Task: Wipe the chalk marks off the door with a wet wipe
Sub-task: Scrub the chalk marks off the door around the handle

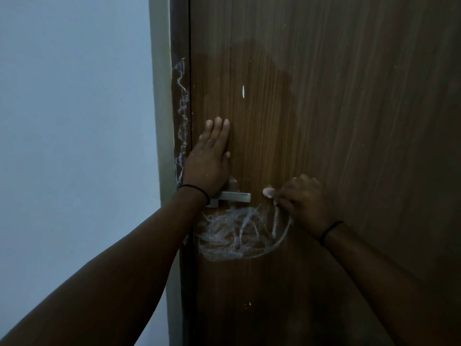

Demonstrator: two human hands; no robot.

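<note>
Left hand (209,161) flat, fingers straight, pressed on brown wood-grain door (336,121) above silver lever handle (234,196). Right hand (301,198) fingers curled around small white wet wipe (269,192), against door just above white chalk scribble (239,233). More chalk on dark door frame (181,108).

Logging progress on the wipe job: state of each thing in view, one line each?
door: shut, damp dark patch above the handle
chalk marks: unwiped below the handle, more on the frame edge
door handle: horizontal
left hand: flat, pressing the door
right hand: gripping a wet wipe against the door
</note>
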